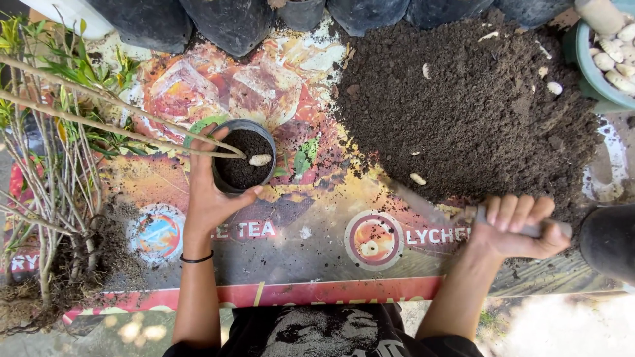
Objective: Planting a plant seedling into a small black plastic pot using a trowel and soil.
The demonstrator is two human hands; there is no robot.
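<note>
1. At the far left lies a bundle of plant cuttings [59,165], thin bare stems with green leaves at the far end and roots in a clump of soil at the near end. Two long stems reach right from it, across to the pot.
2. The left hand [211,192] is curled partly around the near-left side of a small black grow pot [243,158], thumb on the near rim and fingers up the left wall. A dark band sits on that wrist.
3. The pot stands upright on a printed banner sheet [297,251] spread over the ground. It is filled with dark soil, and a pale oblong piece [260,159] lies on that soil toward the right rim.
4. Right of the pot, on the banner, a large pile of dark soil [476,106] spreads to the far right. A few pale pieces lie scattered on it, one at its near edge [417,178].
5. The right hand [516,228] is closed in a fist around the handle of a trowel [423,208], whose blurred blade points left and far toward the pile's near edge.
6. Along the far edge stand several black grow bags [231,23].
7. At the far right corner a green bowl [585,66] holds more pale oblong pieces.
</note>
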